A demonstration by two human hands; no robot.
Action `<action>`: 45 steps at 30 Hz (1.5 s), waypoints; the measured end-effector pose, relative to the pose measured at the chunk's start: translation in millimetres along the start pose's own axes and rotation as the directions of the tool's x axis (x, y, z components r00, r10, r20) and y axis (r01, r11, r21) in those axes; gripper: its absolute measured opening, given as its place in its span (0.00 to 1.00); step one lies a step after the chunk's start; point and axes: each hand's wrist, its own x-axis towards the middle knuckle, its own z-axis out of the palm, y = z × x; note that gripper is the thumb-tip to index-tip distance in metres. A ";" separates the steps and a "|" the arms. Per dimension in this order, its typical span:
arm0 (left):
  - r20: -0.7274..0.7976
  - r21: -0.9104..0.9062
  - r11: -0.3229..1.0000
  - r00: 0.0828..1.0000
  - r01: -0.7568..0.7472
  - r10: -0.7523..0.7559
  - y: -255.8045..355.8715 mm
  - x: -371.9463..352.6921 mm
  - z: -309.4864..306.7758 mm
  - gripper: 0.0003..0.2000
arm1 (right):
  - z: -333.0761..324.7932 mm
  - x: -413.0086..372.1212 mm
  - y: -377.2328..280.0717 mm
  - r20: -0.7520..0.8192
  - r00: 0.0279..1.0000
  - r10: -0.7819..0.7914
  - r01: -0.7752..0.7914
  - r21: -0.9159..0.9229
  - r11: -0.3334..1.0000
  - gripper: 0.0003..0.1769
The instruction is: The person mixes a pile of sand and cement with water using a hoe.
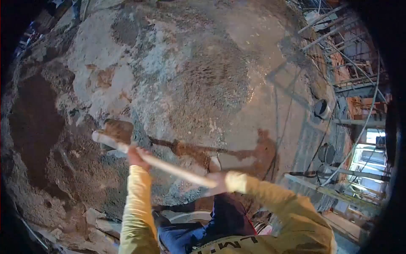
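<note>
A hoe with a pale wooden handle [177, 172] slants across the view in front of me, its broad earth-coloured blade [119, 130] at the far left end. My left hand [138, 156] is wrapped round the handle close behind the blade. Farther back, near the handle's lower right end, my right hand [217, 183] grips it too. Below the blade lies rough, dark, damp ground with loose grey-brown mix [211, 76] spread beyond it. Yellow sleeves cover both of my arms.
Two round containers [323, 109] [326, 153] lie at the right. Wooden poles and scaffolding [330, 31] stand beyond them, with a long pole [325, 190] nearer me. Broken slabs [101, 222] lie at the lower left. A dark wet patch [34, 127] marks the left side.
</note>
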 end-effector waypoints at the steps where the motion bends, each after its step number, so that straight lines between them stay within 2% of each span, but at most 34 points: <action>1: 0.012 0.003 0.999 0.999 0.042 -0.042 21.5 30.6 -43.9 0.09 | 34.0 32.6 -2.0 -0.073 0.992 -0.106 0.104 -0.028 0.994 0.35; 2: -0.079 0.014 0.986 0.983 -0.165 0.165 32.3 27.7 -49.4 0.10 | 55.0 61.6 -24.6 -0.050 0.999 0.013 -0.016 -0.053 0.998 0.34; 3: -0.138 0.141 0.975 0.972 -0.171 0.190 50.1 51.6 -89.8 0.12 | 92.7 98.4 -21.6 -0.102 0.991 0.087 -0.092 -0.044 0.995 0.35; 4: -0.060 0.358 0.924 0.984 -0.137 0.170 69.9 94.8 -136.9 0.13 | 115.5 129.8 -29.2 -0.139 0.986 0.096 -0.100 -0.018 0.995 0.35; 5: 0.008 0.326 0.935 0.990 -0.137 0.142 78.4 118.8 -168.8 0.16 | 117.3 147.6 -58.0 -0.081 0.992 0.094 -0.096 -0.023 0.995 0.36; 6: -0.038 0.518 0.845 0.984 -0.132 0.177 83.3 98.3 -164.2 0.18 | 131.4 173.1 -71.9 -0.087 0.986 0.146 -0.144 0.027 0.989 0.34; 7: -0.085 0.686 0.721 0.974 -0.096 0.211 88.3 76.2 -157.3 0.20 | 143.9 196.6 -82.3 -0.190 0.975 0.115 -0.110 0.037 0.993 0.31; 9: -0.234 0.678 0.735 0.952 0.013 0.199 85.1 105.6 -184.7 0.16 | 163.5 255.8 -85.4 -0.167 0.977 0.137 -0.109 0.163 0.981 0.30; 10: -0.287 0.668 0.742 0.941 0.063 0.179 77.9 114.8 -193.6 0.14 | 164.8 275.7 -86.5 -0.173 0.969 0.179 -0.161 0.112 0.981 0.33; 11: -0.029 1.000 0.000 0.989 0.030 0.147 73.5 105.9 -185.0 0.12 | 160.9 287.2 -89.5 -0.172 0.964 0.200 -0.181 0.123 0.976 0.34; 12: 0.231 0.672 -0.736 0.967 -0.081 0.104 69.3 96.7 -176.0 0.10 | 158.9 292.5 -92.0 -0.176 0.959 0.223 -0.201 0.136 0.970 0.35; 13: 0.262 0.581 -0.809 0.961 -0.087 0.084 58.2 100.7 -175.0 0.10 | 159.7 285.5 -95.3 -0.167 0.954 0.247 -0.226 0.138 0.964 0.35; 16: 0.130 0.688 -0.719 0.992 -0.095 -0.007 22.0 104.6 -179.4 0.09 | 162.0 247.4 -79.5 -0.120 0.940 0.320 -0.312 0.081 0.947 0.36; 17: 0.122 0.697 -0.706 0.991 -0.130 -0.062 7.8 100.1 -181.4 0.08 | 163.0 231.6 -74.6 -0.099 0.930 0.353 -0.340 0.122 0.932 0.37; 18: 0.116 0.699 -0.696 0.986 -0.167 -0.119 -7.4 93.0 -184.1 0.08 | 182.4 229.9 -46.9 -0.157 0.960 0.230 -0.199 0.191 0.961 0.38; 19: 0.116 0.702 -0.679 0.975 -0.214 -0.188 -24.4 84.7 -190.1 0.08 | 177.6 207.3 -63.0 -0.148 0.942 0.302 -0.283 0.134 0.950 0.38; 22: 0.144 0.736 -0.582 0.919 -0.347 -0.366 -71.2 60.8 -212.9 0.07 | 206.8 182.1 -51.5 -0.137 0.840 0.525 -0.491 0.220 0.843 0.39; 24: 0.195 0.781 -0.463 0.867 -0.420 -0.458 -95.0 52.5 -228.3 0.06 | 215.2 162.6 -35.0 -0.087 0.907 0.412 -0.401 0.121 0.908 0.42; 25: 0.226 0.806 -0.389 0.839 -0.446 -0.494 -103.6 52.1 -236.1 0.06 | 191.1 136.9 -82.2 -0.040 0.894 0.446 -0.434 0.169 0.885 0.42; 27: 0.315 0.862 -0.185 0.784 -0.472 -0.535 -106.1 55.8 -248.9 0.05 | 192.8 140.9 -91.7 -0.100 0.876 0.471 -0.459 0.125 0.880 0.41; 28: 0.361 0.903 -0.004 0.764 -0.430 -0.534 -100.1 65.4 -256.9 0.05 | 190.5 144.9 -94.4 -0.135 0.870 0.474 -0.463 0.106 0.880 0.41; 29: 0.319 0.948 0.190 0.773 -0.256 -0.549 -86.4 59.9 -245.4 0.05 | 187.0 157.5 -82.9 -0.014 0.873 0.487 -0.471 0.232 0.851 0.40; 30: 0.228 0.864 0.492 0.787 0.108 -0.574 -70.2 48.6 -229.9 0.06 | 166.7 157.6 -97.3 -0.017 0.896 0.443 -0.430 0.207 0.878 0.38; 31: 0.170 0.583 0.699 0.779 0.414 -0.603 -54.5 33.3 -208.9 0.06 | 146.2 158.2 -111.6 -0.021 0.917 0.398 -0.388 0.182 0.903 0.36; 32: 0.124 0.250 0.782 0.782 0.570 -0.610 -38.4 14.4 -178.6 0.07 | 115.9 148.6 -122.5 0.012 0.927 0.374 -0.371 0.160 0.915 0.35; 33: 0.079 0.117 0.840 0.838 0.530 -0.539 -33.6 1.2 -148.4 0.07 | 86.0 138.6 -133.6 0.045 0.936 0.350 -0.352 0.139 0.926 0.34; 34: 0.033 -0.011 0.886 0.886 0.463 -0.463 -28.1 -13.8 -117.2 0.07 | 52.2 122.3 -148.5 0.139 0.924 0.357 -0.371 0.092 0.924 0.33; 35: -0.037 -0.147 0.918 0.926 0.368 -0.377 -26.1 -18.3 -97.4 0.07 | 23.0 104.0 -149.6 0.158 0.931 0.328 -0.342 0.070 0.937 0.32; 38: -0.250 -0.301 0.932 0.926 0.203 -0.282 -39.5 22.5 -58.2 0.09 | -57.9 15.0 -111.1 0.077 0.966 0.247 -0.250 0.034 0.968 0.29; 39: -0.285 -0.284 0.953 0.940 0.102 -0.186 -32.4 -5.7 -7.6 0.11 | -87.2 -19.0 -104.9 0.095 0.950 0.296 -0.285 -0.111 0.952 0.28; 40: -0.101 -0.280 0.951 0.981 0.132 -0.166 -40.1 -5.9 22.4 0.11 | -101.6 -35.4 -33.5 0.023 0.998 0.057 -0.053 -0.153 0.987 0.27; 42: 0.264 -0.273 0.940 0.955 0.207 -0.134 -60.2 -6.2 70.6 0.10 | -120.7 -97.7 130.2 -0.254 0.965 0.067 -0.061 0.031 0.998 0.28; 44: 0.427 -0.250 0.900 0.875 0.358 -0.229 -90.8 -5.5 142.4 0.10 | -136.8 -151.3 124.5 -0.473 0.861 0.186 -0.244 -0.065 0.968 0.28; 45: 0.354 -0.218 0.929 0.911 0.300 -0.211 -103.6 -18.1 186.1 0.10 | -149.9 -169.9 71.4 -0.499 0.867 0.008 -0.255 -0.429 0.867 0.26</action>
